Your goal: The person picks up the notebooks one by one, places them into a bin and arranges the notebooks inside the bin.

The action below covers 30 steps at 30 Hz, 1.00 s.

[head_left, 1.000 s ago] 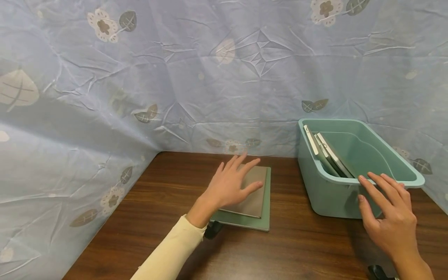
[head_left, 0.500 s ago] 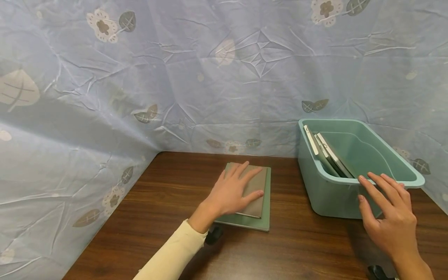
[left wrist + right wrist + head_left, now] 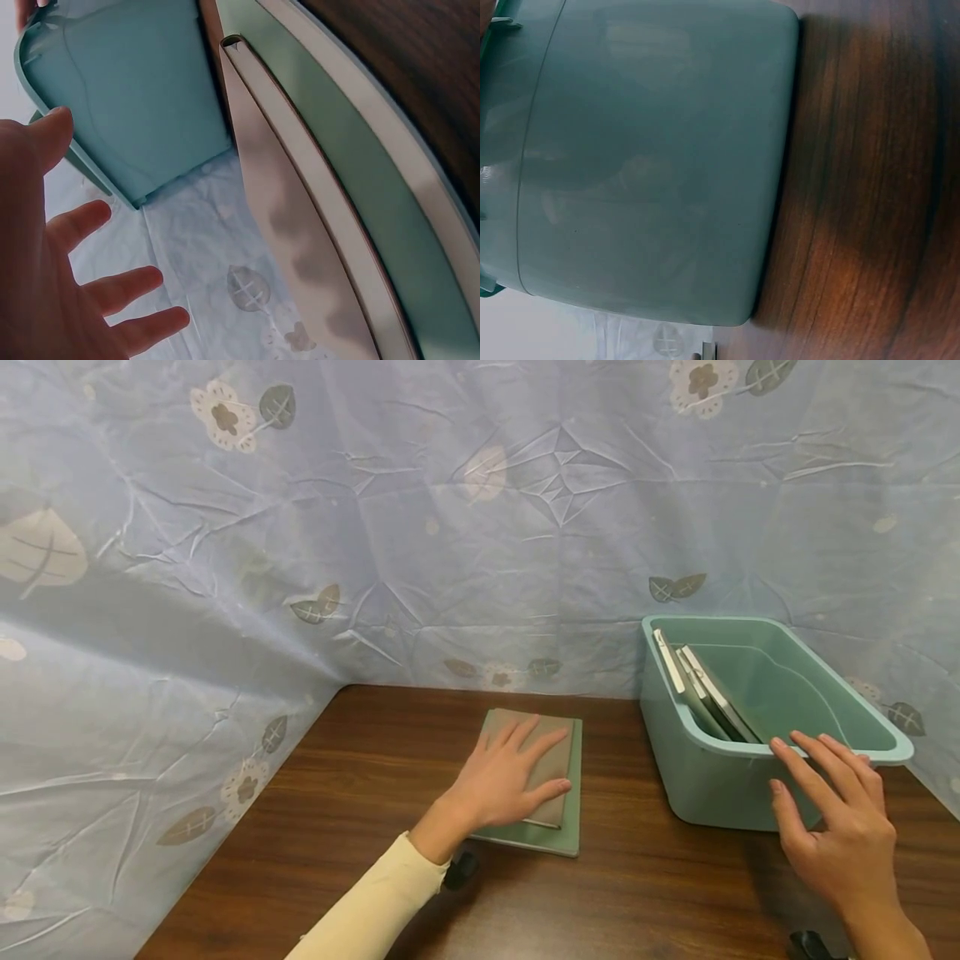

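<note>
My left hand point(image 3: 498, 781) is palm down above a small stack of two books, its fingers spread. On top lies a smaller taupe book point(image 3: 553, 764); beneath it is a larger green book point(image 3: 540, 839). In the left wrist view a gap shows between the hand point(image 3: 45, 247) and the taupe cover point(image 3: 274, 187). At the right, my right hand point(image 3: 836, 827) has its fingertips at the near rim of a teal plastic bin point(image 3: 720, 789), fingers loosely extended. The bin's outer wall point(image 3: 652, 165) fills most of the right wrist view.
Several books point(image 3: 708, 693) stand leaning against the left side inside the bin. The dark wood table point(image 3: 360, 777) reaches back to a pale blue floral cloth point(image 3: 420, 510) hung behind and at the left.
My left hand has come down slightly and toward me over the stack, so more of the taupe cover's far end shows. The right hand, bin and books have stayed in place.
</note>
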Each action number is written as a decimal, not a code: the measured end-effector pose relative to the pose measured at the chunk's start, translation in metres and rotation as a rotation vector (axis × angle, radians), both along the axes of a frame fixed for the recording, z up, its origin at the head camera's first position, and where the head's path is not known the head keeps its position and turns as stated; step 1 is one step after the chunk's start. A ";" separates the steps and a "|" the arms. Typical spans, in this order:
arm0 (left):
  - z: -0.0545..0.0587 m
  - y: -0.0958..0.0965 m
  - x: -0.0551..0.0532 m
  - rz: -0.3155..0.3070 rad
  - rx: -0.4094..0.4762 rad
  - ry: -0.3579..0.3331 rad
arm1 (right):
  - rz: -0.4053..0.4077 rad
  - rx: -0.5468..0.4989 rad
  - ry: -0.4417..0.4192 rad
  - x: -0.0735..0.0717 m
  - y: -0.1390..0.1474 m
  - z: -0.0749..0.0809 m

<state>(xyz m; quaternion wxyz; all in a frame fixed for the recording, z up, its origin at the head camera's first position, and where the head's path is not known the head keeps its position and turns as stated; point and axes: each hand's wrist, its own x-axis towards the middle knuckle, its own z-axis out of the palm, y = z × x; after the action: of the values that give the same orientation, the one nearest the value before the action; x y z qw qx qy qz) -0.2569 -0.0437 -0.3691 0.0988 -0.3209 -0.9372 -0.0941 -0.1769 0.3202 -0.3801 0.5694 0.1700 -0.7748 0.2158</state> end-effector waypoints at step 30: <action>-0.023 0.008 0.001 0.032 -0.175 -0.187 | -0.021 0.014 0.003 -0.003 0.002 -0.003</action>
<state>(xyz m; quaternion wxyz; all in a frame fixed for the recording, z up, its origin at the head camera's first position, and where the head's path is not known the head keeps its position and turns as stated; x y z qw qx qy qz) -0.2558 -0.0354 -0.3917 -0.0160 -0.3030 -0.9520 -0.0401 -0.1795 0.3217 -0.3827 0.5718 0.1661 -0.7770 0.2042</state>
